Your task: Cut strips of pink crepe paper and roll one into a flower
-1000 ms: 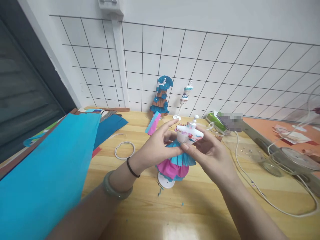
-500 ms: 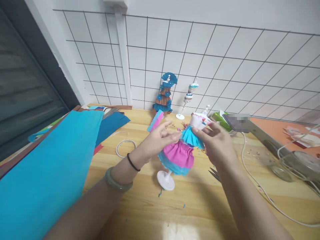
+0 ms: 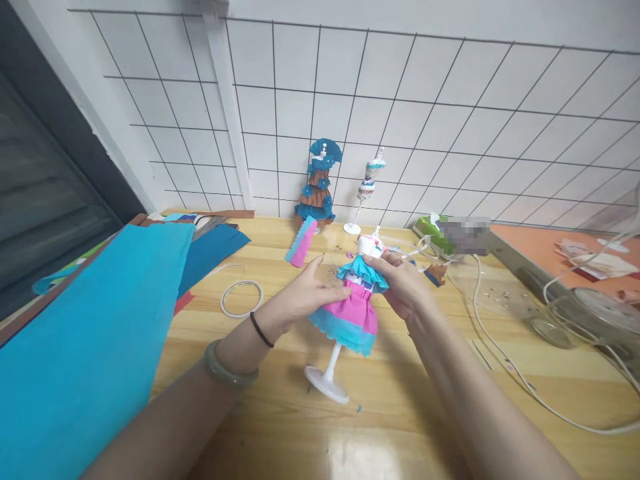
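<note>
The two hands are apart, one on each side of a miniature dress form (image 3: 356, 305). The right hand (image 3: 407, 283) pinches it at the bodice and waist ruffle between thumb and fingers; the left hand (image 3: 300, 293) has thumb and forefinger spread, its thumb tip against the skirt, its other fingers mostly hidden. A black band (image 3: 262, 329) and a pale green bangle (image 3: 229, 369) circle the left wrist.

The form leans, its top toward the wall and to the right, over the middle of the wooden table (image 3: 250, 413). It has a white bodice splashed with pink, red and blue, one pleated turquoise ruffle, and one gathered magenta skirt with a scalloped turquoise hem. Below are a white stem and one round base (image 3: 326, 385); whether the base touches the wood is unclear.

Beyond, two more forms stand by the grid-lined wall: one in tiered brown and dark blue (image 3: 317, 183), one with patterned white wrapping (image 3: 369, 181). One blue-and-pink paper strip (image 3: 301, 243) lies in front of them. To the left are one roll of tape (image 3: 242, 315), one big turquoise sheet (image 3: 95, 320) and one dark blue sheet (image 3: 213, 260); to the right, a green packet (image 3: 430, 233) and a white cord (image 3: 475, 300).
</note>
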{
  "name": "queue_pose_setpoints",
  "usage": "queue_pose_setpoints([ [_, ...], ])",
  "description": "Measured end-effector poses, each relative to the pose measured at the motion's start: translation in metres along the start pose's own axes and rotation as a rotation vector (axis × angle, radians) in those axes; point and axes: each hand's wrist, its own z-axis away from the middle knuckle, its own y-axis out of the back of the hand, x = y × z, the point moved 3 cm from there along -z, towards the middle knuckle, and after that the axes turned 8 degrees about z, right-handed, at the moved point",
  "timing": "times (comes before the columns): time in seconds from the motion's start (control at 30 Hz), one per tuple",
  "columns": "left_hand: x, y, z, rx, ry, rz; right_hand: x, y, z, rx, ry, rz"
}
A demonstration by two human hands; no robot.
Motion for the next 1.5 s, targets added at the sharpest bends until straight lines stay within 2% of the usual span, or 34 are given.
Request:
queue_pose_setpoints([
  [0.17, -0.003, -0.007, 0.0, -0.049, 0.015, 0.098, 0.007, -0.011, 0.005, -0.021, -0.01, 0.008],
  [0.4, -0.013, -0.001, -0.01, 0.008, -0.051, 0.082, 0.01, -0.017, 0.009, -0.05, 0.018, 0.086],
  [0.57, -0.012, 0.004, -0.014, 0.081, -0.049, 0.134, 0.004, -0.013, 0.008, -0.039, 0.072, 0.3],
  [0.63, -0.012, 0.007, -0.015, 0.107, -0.05, 0.159, -0.002, -0.009, 0.008, 0.044, 0.262, 0.411],
  [0.7, -0.012, 0.009, -0.016, 0.116, -0.054, 0.187, -0.011, -0.007, 0.013, 0.112, 0.586, 0.6],
  [0.73, -0.012, 0.01, -0.017, 0.115, -0.062, 0.2, -0.015, -0.009, 0.018, 0.109, 0.763, 0.727],
  [0.8, -0.011, 0.011, -0.017, 0.104, -0.1, 0.232, -0.02, -0.016, 0.028, 0.014, 1.054, 0.991],
  [0.9, -0.01, 0.012, -0.018, 0.106, -0.137, 0.256, -0.02, -0.025, 0.039, -0.106, 1.255, 1.281],
  [1.0, -0.012, 0.013, -0.02, 0.162, -0.099, 0.236, -0.018, -0.028, 0.042, -0.046, 1.352, 1.459],
  [1.1, -0.013, 0.013, -0.02, 0.176, -0.078, 0.241, -0.015, -0.029, 0.041, 0.011, 1.426, 1.552],
  [1.2, -0.012, 0.012, -0.02, 0.148, -0.104, 0.232, -0.013, -0.027, 0.038, 0.007, 1.451, 1.558],
  [1.4, -0.012, 0.012, -0.019, 0.133, -0.122, 0.181, -0.016, -0.022, 0.033, 0.046, 1.377, 1.292],
  [1.5, -0.011, 0.012, -0.018, 0.124, -0.111, 0.169, -0.019, -0.02, 0.034, 0.008, 1.347, 1.201],
])
